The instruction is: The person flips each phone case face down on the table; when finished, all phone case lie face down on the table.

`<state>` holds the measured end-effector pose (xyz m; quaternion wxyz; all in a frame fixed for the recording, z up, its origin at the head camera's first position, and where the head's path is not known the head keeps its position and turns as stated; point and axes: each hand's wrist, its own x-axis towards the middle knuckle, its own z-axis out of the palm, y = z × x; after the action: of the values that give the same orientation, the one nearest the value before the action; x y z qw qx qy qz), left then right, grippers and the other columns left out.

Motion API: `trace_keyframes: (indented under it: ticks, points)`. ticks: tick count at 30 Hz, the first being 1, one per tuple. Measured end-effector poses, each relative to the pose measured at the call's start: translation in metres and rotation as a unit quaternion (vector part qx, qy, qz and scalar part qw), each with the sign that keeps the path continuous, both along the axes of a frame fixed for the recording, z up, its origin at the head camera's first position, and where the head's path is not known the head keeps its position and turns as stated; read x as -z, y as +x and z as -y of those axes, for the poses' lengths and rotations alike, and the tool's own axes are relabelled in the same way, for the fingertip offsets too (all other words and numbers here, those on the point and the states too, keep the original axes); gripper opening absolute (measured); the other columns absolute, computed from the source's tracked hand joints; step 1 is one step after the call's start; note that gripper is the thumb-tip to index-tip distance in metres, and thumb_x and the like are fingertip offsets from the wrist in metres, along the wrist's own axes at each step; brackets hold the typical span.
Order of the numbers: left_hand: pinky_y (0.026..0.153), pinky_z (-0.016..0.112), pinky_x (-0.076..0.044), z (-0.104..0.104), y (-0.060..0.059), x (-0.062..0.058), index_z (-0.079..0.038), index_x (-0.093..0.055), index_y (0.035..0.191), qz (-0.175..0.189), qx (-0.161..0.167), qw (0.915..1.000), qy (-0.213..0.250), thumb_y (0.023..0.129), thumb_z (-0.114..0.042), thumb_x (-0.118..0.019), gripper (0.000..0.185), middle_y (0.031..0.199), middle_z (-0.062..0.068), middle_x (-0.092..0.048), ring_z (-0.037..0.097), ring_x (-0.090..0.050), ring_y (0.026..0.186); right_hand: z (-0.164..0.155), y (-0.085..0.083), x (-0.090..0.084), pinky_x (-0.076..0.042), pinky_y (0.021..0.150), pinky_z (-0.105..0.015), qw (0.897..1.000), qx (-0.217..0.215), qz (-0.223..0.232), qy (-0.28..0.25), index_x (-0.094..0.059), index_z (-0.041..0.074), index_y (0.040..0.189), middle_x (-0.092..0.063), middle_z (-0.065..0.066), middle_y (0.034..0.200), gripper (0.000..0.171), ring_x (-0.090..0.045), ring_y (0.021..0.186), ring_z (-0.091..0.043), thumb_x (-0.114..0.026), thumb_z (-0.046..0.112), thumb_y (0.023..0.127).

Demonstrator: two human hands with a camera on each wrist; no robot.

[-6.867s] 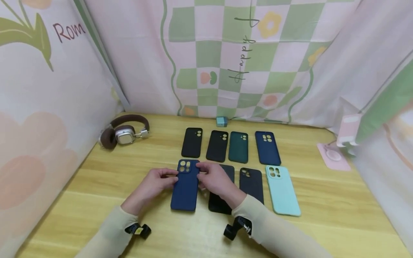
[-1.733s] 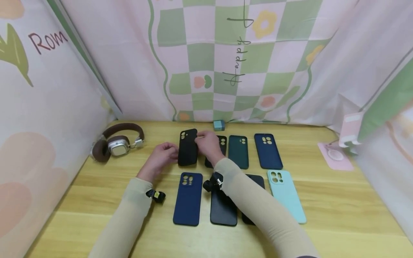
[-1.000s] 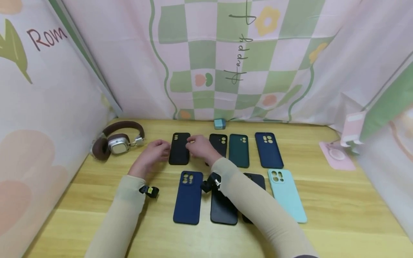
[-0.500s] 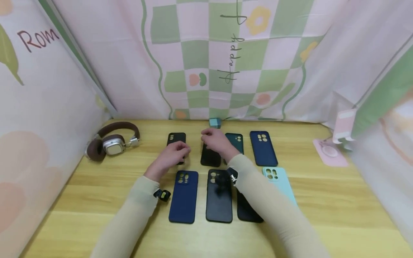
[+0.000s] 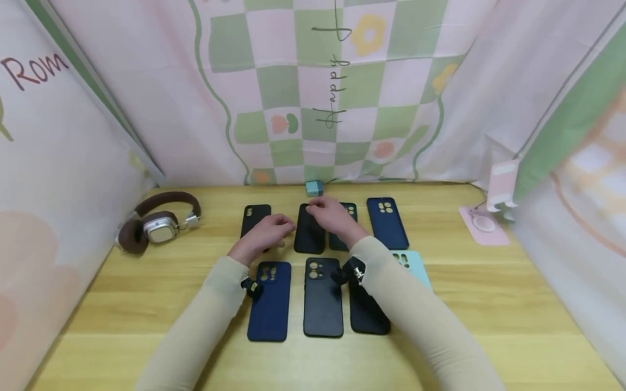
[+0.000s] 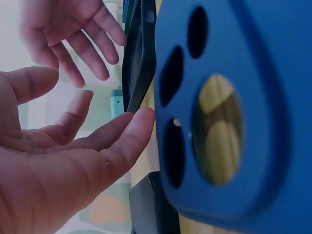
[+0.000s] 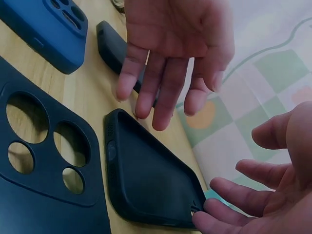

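A black phone case (image 5: 309, 233) lies in the back row with its hollow side up, as the same black case (image 7: 151, 165) shows in the right wrist view. My right hand (image 5: 335, 217) is over its upper right corner; in the right wrist view the right fingertips (image 7: 207, 214) meet that corner, fingers extended and thumb apart. My left hand (image 5: 266, 233) hovers at its left side, fingers loose and holding nothing, partly covering another black case (image 5: 254, 217). Close before the left wrist camera is a navy blue case (image 6: 292, 63) with camera holes.
A front row holds the navy case (image 5: 269, 309), a black case (image 5: 323, 304), another black case (image 5: 367, 312) and a mint case (image 5: 418, 271). Behind stand a dark green case (image 5: 349, 214) and a blue case (image 5: 388, 222). Headphones (image 5: 161, 222), a small blue cube (image 5: 314, 188) and a pink stand (image 5: 489, 228) flank them.
Earlier both hands were at the front navy case, then held the back-left black case tilted up. It now lies flat, its camera holes at upper left. Both hands have moved right to the neighbouring black case.
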<state>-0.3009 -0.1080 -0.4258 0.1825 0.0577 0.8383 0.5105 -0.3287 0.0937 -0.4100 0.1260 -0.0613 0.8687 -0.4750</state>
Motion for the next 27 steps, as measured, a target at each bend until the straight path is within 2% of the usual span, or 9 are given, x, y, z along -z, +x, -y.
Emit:
trace_keyframes:
  ticks: [9,14,19,23,27]
  points:
    - [0.081,0.038,-0.049,-0.004,-0.002,0.004,-0.008,-0.060,0.123,0.018,-0.024,0.9994,0.017,0.100,-0.031,-0.055,0.033,0.118,0.012,-0.057,0.029,-0.061,0.093,0.004,0.003,0.006,-0.045,0.096,-0.047,1.000,0.006,-0.009,0.008,-0.054,0.009,0.137,-0.054,-0.010,0.136,0.044,-0.051,0.122,-0.028,-0.053,0.033,0.100]
    - [0.083,0.037,-0.051,-0.006,-0.003,0.006,-0.005,-0.060,0.123,0.020,-0.027,0.9989,0.033,0.100,-0.027,-0.056,0.032,0.121,0.011,-0.058,0.026,-0.059,0.101,0.006,0.002,0.010,-0.044,0.097,-0.046,1.000,0.010,-0.016,-0.006,-0.053,0.010,0.139,-0.054,-0.009,0.136,0.046,-0.051,0.123,-0.027,-0.051,0.036,0.100]
    - [0.081,0.035,-0.053,-0.006,-0.001,0.006,-0.005,-0.061,0.123,0.001,-0.030,0.9978,0.060,0.096,-0.020,-0.063,0.031,0.125,0.011,-0.058,0.025,-0.060,0.101,0.008,0.000,0.009,-0.044,0.098,-0.048,0.999,0.019,-0.025,-0.032,-0.047,0.013,0.144,-0.053,-0.010,0.138,0.051,-0.050,0.125,-0.028,-0.050,0.041,0.101]
    - [0.082,0.034,-0.053,-0.008,0.003,0.003,-0.007,-0.061,0.124,-0.030,-0.034,0.9966,0.070,0.090,-0.012,-0.070,0.036,0.134,0.009,-0.055,0.025,-0.063,0.109,0.009,-0.002,0.010,-0.044,0.096,-0.050,0.998,0.026,-0.030,-0.054,-0.043,0.016,0.147,-0.053,-0.013,0.135,0.051,-0.051,0.122,-0.030,-0.051,0.038,0.102]
    - [0.086,0.035,-0.052,-0.012,0.006,0.000,-0.007,-0.061,0.124,-0.050,-0.027,0.9950,0.082,0.088,-0.006,-0.070,0.037,0.140,0.007,-0.052,0.023,-0.062,0.115,0.010,-0.003,0.011,-0.045,0.094,-0.049,0.996,0.022,-0.039,-0.071,-0.044,0.019,0.146,-0.054,-0.014,0.133,0.048,-0.052,0.120,-0.030,-0.052,0.036,0.102]
